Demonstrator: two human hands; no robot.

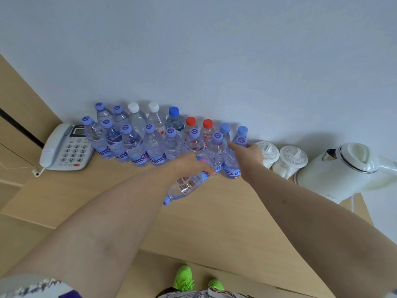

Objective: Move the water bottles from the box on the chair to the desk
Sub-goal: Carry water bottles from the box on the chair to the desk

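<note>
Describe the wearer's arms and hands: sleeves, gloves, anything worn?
Both forearms are bare from elbow to wrist. The left hand and right hand show no gloves, and no watch or bands are visible on the wrists. A short white sleeve with a dark grey print shows at the lower left edge, with a purple patch beside it. No rings can be made out.

A purple swirl mark is seen on the caps (126, 129) of the front bottles (154, 147); "Gan" lettering is partly read on their labels (232, 173), just below the right fingers (233, 145). Digits are shown on the phone keypad (74, 153).
</note>
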